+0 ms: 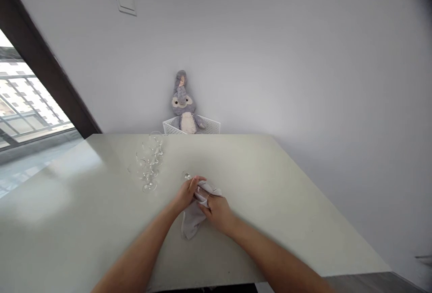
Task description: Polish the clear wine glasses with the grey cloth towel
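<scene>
Over the near middle of the table, a clear stemmed glass [186, 175] lies tilted between my hands, its foot pointing away to the upper left. My left hand [186, 192] is closed around the glass, mostly hiding the bowl. A light grey cloth [192, 222] drapes over and around the bowl and hangs down below my hands. Closed on this cloth, my right hand [220, 212] presses it at the mouth of the glass. Whether its fingertips reach inside the bowl is hard to see.
Several clear stemmed glasses [150, 171] stand grouped to the left on the pale table [270, 203]. Behind the table's far edge, a grey plush toy [182, 104] sits in a white perforated basket [212, 126] against the wall. A dark-framed window is at the left.
</scene>
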`<act>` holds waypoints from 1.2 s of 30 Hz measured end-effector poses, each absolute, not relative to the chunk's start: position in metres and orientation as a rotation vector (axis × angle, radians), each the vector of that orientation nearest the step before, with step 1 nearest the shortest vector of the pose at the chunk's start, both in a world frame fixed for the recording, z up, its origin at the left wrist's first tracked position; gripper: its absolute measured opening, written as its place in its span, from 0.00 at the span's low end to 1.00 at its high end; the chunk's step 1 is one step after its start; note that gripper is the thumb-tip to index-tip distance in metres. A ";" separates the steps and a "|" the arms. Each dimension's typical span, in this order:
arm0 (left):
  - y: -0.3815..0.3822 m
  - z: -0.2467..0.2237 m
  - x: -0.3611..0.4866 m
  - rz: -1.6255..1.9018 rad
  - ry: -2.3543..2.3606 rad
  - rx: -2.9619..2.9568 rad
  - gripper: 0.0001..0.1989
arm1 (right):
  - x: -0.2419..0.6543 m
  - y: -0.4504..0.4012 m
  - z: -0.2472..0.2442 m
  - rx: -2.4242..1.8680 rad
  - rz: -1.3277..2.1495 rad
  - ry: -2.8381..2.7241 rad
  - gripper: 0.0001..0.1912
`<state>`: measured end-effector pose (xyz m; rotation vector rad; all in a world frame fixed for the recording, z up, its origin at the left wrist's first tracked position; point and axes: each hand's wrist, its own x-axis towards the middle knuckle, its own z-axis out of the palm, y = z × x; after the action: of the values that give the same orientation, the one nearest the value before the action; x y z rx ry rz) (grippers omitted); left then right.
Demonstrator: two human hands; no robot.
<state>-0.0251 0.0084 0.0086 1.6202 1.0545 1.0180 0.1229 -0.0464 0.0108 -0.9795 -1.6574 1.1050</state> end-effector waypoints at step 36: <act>0.017 0.020 -0.048 0.829 1.806 2.332 0.13 | 0.185 -0.017 0.033 -1.212 -0.025 -2.057 0.23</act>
<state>-0.0480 0.0174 0.0205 2.3321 1.8063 0.8291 0.1851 -0.0168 0.0329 -1.2116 -2.0567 -0.0245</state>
